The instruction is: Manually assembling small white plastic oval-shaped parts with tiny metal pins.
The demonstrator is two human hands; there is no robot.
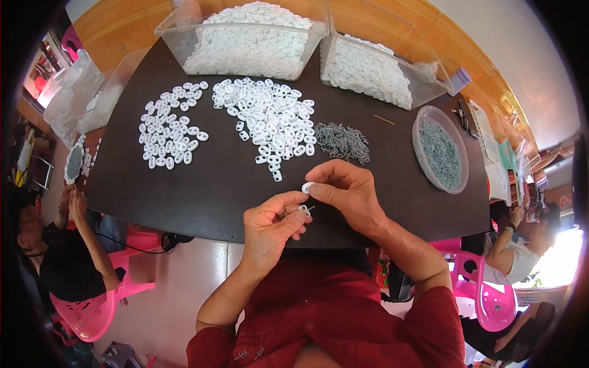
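Above the table's front edge, my left hand (270,227) is closed, its thumb and fingers pinching a small white plastic piece with holes (305,211). A thin grey screw-like pin (311,208) sticks out of that piece. My right hand (351,191) grips a white oval plastic piece (307,187) between thumb and fingertips, close to the left fingertips. Beyond my hands lies a big heap of white two-hole oval pieces (270,113). To its right is a pile of small grey screw-like pins (341,142).
More white oval pieces (169,138) spread at left. Two clear bins (242,46) (423,92) of white parts stand at the back. A round tub (423,156) of grey pins and black-handled pliers (464,119) are at right. People sit on pink chairs (92,316) on both sides.
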